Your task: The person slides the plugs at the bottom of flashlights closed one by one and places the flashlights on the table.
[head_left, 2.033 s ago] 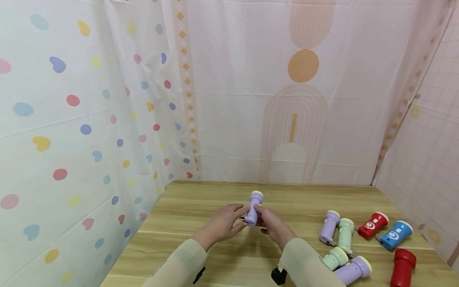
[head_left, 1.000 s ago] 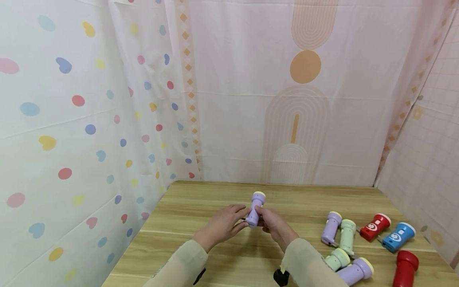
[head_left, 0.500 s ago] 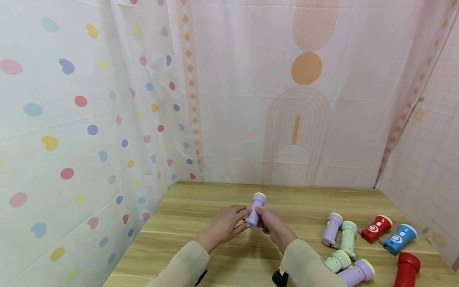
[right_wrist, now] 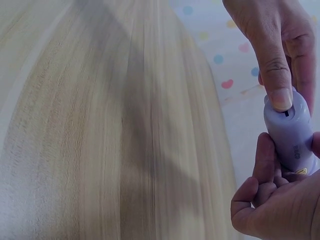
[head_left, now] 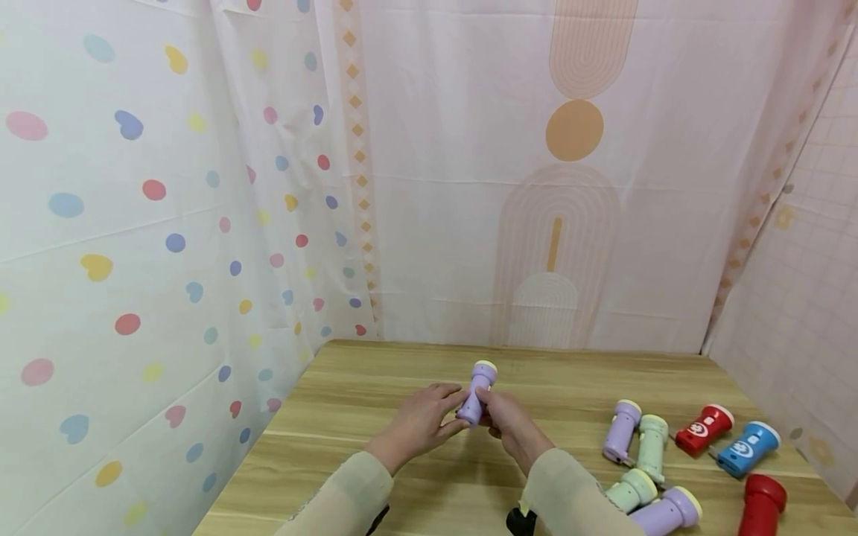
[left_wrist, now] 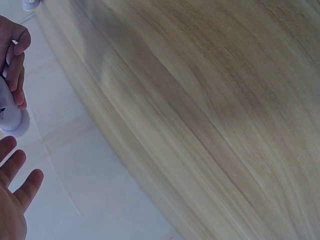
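Above the table, my right hand (head_left: pixel 512 424) grips a small purple flashlight (head_left: pixel 481 376) with a cream rim at its far end. Its thumb lies along the body, and the right wrist view shows curled fingers (right_wrist: pixel 265 160) beneath it. My left hand (head_left: pixel 422 420) is on the other side of the flashlight. In the right wrist view its thumb (right_wrist: pixel 277 82) presses the tail end, beside a small dark slot. The left wrist view shows spread, fairly straight left fingers (left_wrist: pixel 15 170); the left thumb is out of sight there.
More flashlights lie on the wooden table (head_left: pixel 348 387) at right: purple (head_left: pixel 622 432), green (head_left: pixel 652 449), another green (head_left: pixel 632 490), another purple (head_left: pixel 669 512), red (head_left: pixel 704 429), blue (head_left: pixel 748 449) and a second red one (head_left: pixel 763 506). Patterned curtains (head_left: pixel 429 223) hang behind and at the sides.
The dark prongs that stuck out left from the held flashlight's tail are now barely visible by the left fingers. The view has shifted slightly; both hands stay around the flashlight.
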Available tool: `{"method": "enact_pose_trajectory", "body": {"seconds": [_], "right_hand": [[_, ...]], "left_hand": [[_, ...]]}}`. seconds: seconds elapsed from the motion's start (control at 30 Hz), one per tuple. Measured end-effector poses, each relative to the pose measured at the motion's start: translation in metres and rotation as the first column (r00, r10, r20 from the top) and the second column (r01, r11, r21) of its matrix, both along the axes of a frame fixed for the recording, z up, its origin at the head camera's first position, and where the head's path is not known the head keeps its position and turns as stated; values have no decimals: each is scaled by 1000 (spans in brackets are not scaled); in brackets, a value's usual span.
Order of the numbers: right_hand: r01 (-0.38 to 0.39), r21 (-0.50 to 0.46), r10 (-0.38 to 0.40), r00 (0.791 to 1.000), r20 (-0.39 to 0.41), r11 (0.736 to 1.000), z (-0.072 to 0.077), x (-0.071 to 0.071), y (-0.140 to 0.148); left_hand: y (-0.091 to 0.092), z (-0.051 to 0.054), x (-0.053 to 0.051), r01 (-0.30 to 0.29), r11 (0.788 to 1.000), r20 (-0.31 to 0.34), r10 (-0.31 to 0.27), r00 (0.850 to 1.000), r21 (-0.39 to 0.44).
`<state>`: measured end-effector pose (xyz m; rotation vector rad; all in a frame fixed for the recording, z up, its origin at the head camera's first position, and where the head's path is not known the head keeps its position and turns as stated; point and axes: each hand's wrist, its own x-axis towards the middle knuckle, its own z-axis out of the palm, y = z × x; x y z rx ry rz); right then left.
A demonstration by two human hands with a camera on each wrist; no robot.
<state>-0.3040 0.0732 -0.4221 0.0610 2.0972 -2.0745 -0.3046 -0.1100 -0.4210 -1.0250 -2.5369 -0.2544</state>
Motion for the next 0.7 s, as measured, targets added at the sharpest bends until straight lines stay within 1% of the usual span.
{"method": "enact_pose_trajectory", "body": {"seconds": [0.17, 0.4, 0.57, 0.7], "right_hand": [[19, -14, -19, 1000, 3, 1000, -2, -1, -3], [30, -24, -30, 1000, 5, 999, 0, 1, -5], [33, -17, -33, 999, 9, 999, 1, 2, -7], [22, -10, -22, 1000, 9, 1000, 0, 2, -9]], "left_hand": [[1, 0, 0, -8, 1000, 4, 8, 1000, 5], [1, 0, 1, -5, 1000, -33, 5, 999, 20], [1, 1, 1, -9, 1000, -24, 10, 1000, 26], [-2, 1, 1, -25, 1000, -19, 26, 999, 9]]}}
